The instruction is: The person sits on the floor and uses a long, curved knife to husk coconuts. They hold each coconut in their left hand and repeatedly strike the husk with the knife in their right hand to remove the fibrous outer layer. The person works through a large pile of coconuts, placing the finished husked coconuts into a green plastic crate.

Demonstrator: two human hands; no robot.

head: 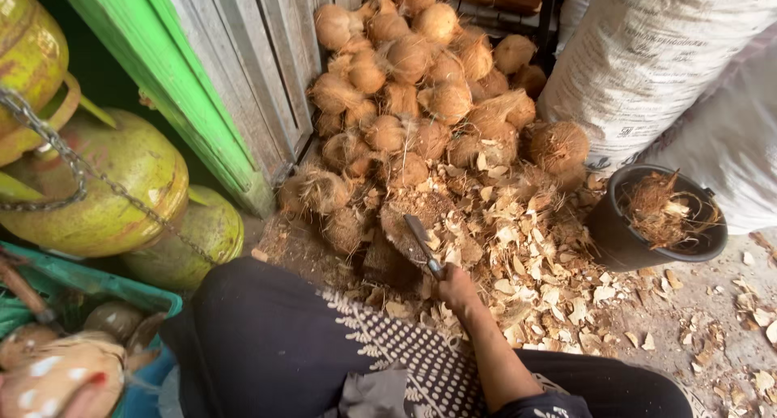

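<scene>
My right hand [458,289] grips the handle of a long metal knife [421,240]. The blade points up and away from me and lies against a brown fibrous coconut [405,216] on a dark wooden block [382,263]. Beyond them a big pile of husked coconuts [413,78] leans on the wooden door. Pale shell chips [534,264] litter the ground around the hand. My left hand is out of sight. My dark-clothed knee [267,337] fills the lower middle of the view.
A black bucket [615,240] holding husk fibre stands at the right, below large white sacks [664,62]. Green gas cylinders [105,183] with a chain [77,171] sit at the left beside a green door frame [178,86]. A teal crate [89,280] is at lower left.
</scene>
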